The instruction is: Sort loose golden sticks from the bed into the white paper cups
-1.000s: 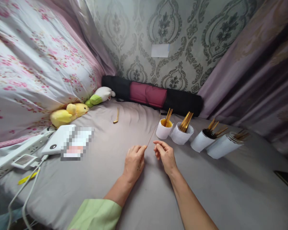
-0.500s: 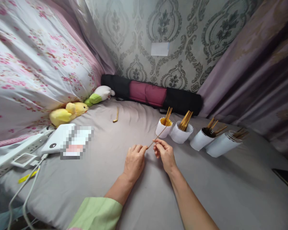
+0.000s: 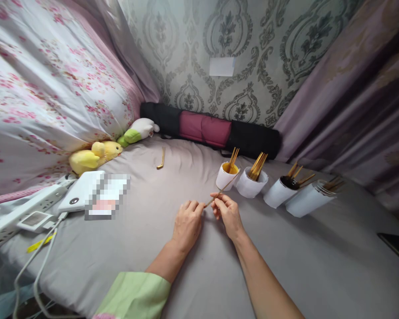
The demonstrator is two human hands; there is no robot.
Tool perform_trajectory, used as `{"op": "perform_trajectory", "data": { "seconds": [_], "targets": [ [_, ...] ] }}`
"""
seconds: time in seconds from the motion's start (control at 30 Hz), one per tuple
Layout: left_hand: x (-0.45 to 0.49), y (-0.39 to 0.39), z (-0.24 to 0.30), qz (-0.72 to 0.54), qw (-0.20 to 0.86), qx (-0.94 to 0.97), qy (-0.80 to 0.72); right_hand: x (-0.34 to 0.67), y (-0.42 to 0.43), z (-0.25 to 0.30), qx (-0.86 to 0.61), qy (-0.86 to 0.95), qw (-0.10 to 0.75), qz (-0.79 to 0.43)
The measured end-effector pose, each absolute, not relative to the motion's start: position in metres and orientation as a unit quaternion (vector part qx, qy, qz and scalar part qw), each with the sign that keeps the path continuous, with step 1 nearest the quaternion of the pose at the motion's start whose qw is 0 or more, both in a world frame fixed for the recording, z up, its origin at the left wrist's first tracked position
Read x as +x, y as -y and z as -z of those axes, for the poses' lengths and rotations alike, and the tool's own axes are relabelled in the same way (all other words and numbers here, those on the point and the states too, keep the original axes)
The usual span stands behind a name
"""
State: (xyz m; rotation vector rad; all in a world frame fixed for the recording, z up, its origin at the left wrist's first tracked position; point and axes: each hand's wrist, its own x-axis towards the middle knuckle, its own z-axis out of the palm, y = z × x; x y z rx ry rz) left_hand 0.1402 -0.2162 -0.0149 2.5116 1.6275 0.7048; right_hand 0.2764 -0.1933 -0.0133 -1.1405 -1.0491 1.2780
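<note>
Pinching the stick (image 3: 224,186) between thumb and fingers over the middle of the sheet (image 3: 136,248), the right hand (image 3: 228,215) slants it toward the leftmost cup (image 3: 222,178), short of the far edge, while the left hand (image 3: 188,225), fingers together, seems to pinch its near end.

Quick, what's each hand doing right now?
Left hand: closed, pinching the near end of a thin stick.
Right hand: closed, pinching that stick farther along.
</note>
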Motion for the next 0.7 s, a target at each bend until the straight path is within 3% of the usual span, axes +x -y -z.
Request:
{"op": "perform_trajectory", "data": {
  "seconds": [0.7],
  "targets": [
    [0.1423,0.2167,0.0161,-0.26,0.041,0.799,-0.54,0.2759,0.1921,0.0154,-0.494,0.463,0.525,-0.515]
  ]
}}
